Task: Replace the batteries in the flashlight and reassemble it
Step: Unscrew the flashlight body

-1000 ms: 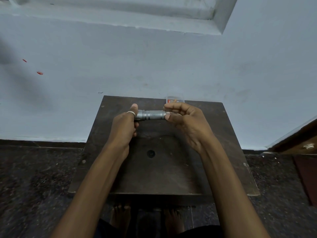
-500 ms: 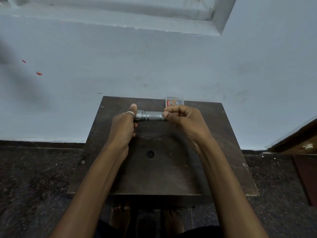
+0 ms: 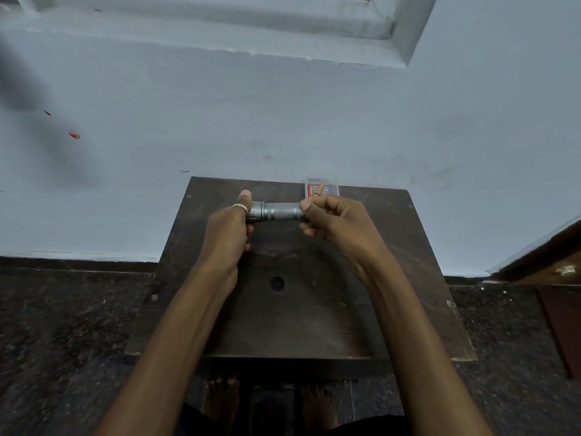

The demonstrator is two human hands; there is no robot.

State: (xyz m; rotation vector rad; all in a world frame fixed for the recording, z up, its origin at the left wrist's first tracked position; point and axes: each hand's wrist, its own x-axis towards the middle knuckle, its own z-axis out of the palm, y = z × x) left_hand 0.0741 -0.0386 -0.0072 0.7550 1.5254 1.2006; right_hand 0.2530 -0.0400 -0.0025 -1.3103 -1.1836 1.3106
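**A:** Where is the flashlight?

**B:** The silver flashlight (image 3: pixel 279 211) is held level over the far half of the table (image 3: pixel 314 328), lying crosswise, parallel to the table's far edge.

**A:** And the hands?

**B:** Both of them hold it. The left hand (image 3: pixel 228 234) is wrapped round the wider head end, thumb pointing toward the table's far edge, with 1 pale ring (image 3: pixel 239 206) showing. The right hand (image 3: pixel 338 221) has its fingers curled round the tail end. The ribbed middle of the body shows between the 2 hands.

**A:** Anything else on the table?

**B:** A small clear pack (image 3: pixel 321 187) with a red label sits at the table's far edge, against the blue wall (image 3: pixel 283 121). What it holds is too small to tell, perhaps a battery. There is 1 round hole (image 3: pixel 277 283) near the table's middle, and 2 bare feet (image 3: pixel 220 401) under the near edge on the dark floor (image 3: pixel 63 325).
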